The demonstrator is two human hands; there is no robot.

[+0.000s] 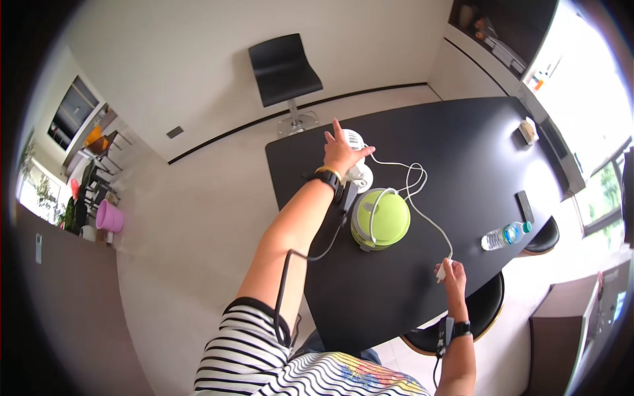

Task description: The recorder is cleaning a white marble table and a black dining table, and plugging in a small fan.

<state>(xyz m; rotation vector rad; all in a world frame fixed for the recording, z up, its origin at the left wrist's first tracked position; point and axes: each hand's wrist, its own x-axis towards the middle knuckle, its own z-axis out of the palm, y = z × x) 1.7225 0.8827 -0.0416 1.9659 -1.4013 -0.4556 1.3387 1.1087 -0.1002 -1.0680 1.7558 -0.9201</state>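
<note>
My left hand (342, 152), fingers spread, is over a small white appliance (354, 139) with a slotted round head and a round lower part. It covers the middle of the appliance; whether the palm touches it I cannot tell. My right hand (454, 277) pinches a white plug (442, 272) above the table's near right side. From the plug a white cord (430, 220) runs loosely over the tabletop, with a loop in it, towards the appliance. Between my arms stands a round lime-green lidded container (391, 218) with a pale carrying handle.
The black table (366, 307) holds a water bottle (505, 236), a dark flat object (524, 206) and a tissue pack (528, 131). Black seats (488, 307) stand along its right side. A black bar stool (285, 69) is by the wall. Black cables hang from my wrist devices.
</note>
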